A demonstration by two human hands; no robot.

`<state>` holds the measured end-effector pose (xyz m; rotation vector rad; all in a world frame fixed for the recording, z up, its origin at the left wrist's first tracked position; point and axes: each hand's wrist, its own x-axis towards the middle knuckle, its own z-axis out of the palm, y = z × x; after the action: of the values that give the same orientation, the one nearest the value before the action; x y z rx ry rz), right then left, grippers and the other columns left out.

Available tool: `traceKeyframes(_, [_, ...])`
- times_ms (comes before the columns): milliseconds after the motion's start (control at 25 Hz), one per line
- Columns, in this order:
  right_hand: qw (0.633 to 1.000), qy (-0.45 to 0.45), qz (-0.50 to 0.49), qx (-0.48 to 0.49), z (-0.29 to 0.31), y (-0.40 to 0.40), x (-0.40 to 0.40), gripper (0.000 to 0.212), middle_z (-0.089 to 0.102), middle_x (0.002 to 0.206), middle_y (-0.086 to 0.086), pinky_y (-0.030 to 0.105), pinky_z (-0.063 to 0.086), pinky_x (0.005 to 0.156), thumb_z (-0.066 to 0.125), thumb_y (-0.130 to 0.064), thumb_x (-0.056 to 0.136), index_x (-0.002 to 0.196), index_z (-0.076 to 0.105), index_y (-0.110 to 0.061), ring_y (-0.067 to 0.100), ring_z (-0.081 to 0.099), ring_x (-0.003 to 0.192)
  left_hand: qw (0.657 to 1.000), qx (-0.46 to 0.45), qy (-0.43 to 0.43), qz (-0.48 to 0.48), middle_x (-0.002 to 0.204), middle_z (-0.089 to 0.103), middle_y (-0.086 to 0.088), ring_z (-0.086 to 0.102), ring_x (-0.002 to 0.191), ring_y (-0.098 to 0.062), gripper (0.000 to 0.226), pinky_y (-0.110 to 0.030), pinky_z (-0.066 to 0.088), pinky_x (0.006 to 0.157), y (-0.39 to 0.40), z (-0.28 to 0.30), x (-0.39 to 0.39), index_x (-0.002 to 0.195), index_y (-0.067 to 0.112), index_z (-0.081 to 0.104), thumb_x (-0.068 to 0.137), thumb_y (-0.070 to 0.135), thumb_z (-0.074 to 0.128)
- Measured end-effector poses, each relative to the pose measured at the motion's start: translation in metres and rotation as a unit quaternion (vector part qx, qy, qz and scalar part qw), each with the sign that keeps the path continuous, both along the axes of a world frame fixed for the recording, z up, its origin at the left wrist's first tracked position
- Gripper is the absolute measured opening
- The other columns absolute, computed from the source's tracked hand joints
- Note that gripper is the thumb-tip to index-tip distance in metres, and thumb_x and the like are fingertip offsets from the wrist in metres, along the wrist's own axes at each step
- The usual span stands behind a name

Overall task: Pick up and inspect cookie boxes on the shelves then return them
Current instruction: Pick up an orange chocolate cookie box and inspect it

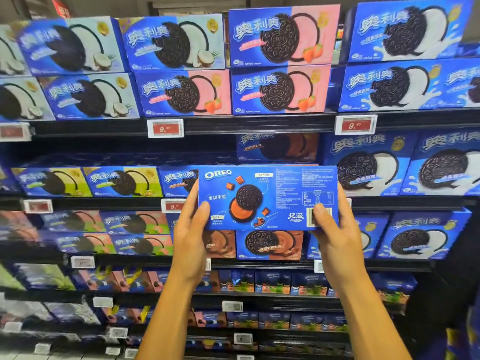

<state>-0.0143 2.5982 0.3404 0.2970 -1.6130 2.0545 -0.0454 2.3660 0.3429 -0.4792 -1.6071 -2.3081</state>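
A blue chocolate-flavour cookie box is held up in front of the shelves, its back face with printed text and barcode turned toward me. My left hand grips its left end, thumb on the face. My right hand grips its right end, thumb over the barcode. Directly behind it, more chocolate boxes sit on the shelf, partly hidden by the held box.
Shelves run across the whole view, packed with blue cookie boxes: coconut, strawberry and original on top. Red price tags hang on the shelf edges. Smaller packs fill the lower shelves.
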Motion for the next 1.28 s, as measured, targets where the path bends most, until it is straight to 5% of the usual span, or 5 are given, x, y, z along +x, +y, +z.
traceKeyframes(440, [0.998,0.018,-0.047,0.032,-0.012,-0.036,0.006,0.072,0.067,0.127,-0.014,0.017,0.055,0.084,0.078,-0.039,0.075,0.140,0.048,-0.038,0.009,0.064,0.117,0.994,-0.022,0.076,0.079,0.130,0.064,0.010,0.061,0.121,-0.021,0.056,-0.032,0.057,0.088,-0.037,-0.009,0.016,0.128,0.052,0.056,0.076,0.038,0.074])
traceKeyframes(600, [0.997,0.025,-0.045,0.050,-0.003,-0.037,0.005,0.063,0.067,0.126,-0.011,0.035,0.056,0.094,0.081,-0.040,0.071,0.126,0.054,-0.053,0.014,0.063,0.120,0.992,-0.015,0.082,0.097,0.132,0.063,0.008,0.060,0.122,-0.018,0.056,-0.029,0.055,0.091,-0.041,-0.010,0.014,0.125,0.052,0.058,0.075,0.034,0.075])
traceKeyframes(760, [0.997,0.019,-0.038,0.063,0.000,-0.039,0.000,0.072,0.065,0.130,-0.002,0.054,0.052,0.099,0.082,-0.041,0.071,0.135,0.049,-0.040,0.024,0.062,0.122,0.992,-0.011,0.075,0.100,0.133,0.062,0.003,0.059,0.124,-0.019,0.057,-0.034,0.054,0.095,-0.046,-0.011,0.012,0.128,0.045,0.057,0.077,0.027,0.077])
traceKeyframes(1000, [0.992,0.059,-0.041,0.100,0.002,-0.040,-0.002,0.080,0.063,0.132,-0.007,0.020,0.055,0.088,0.087,-0.021,0.074,0.136,0.045,-0.051,0.011,0.063,0.119,0.984,-0.078,0.097,0.123,0.139,0.058,0.005,0.055,0.128,-0.013,0.072,-0.029,0.051,0.099,-0.057,-0.007,0.006,0.130,0.052,0.048,0.079,0.008,0.073])
traceKeyframes(1280, [0.976,0.133,-0.076,0.152,0.009,-0.035,-0.003,0.073,0.060,0.136,-0.017,0.016,0.050,0.094,0.086,-0.016,0.072,0.129,0.054,-0.047,0.005,0.060,0.122,0.962,-0.145,0.166,0.159,0.127,0.060,0.026,0.058,0.118,0.002,0.071,-0.014,0.049,0.090,-0.061,0.004,-0.003,0.130,0.043,0.051,0.076,0.002,0.072])
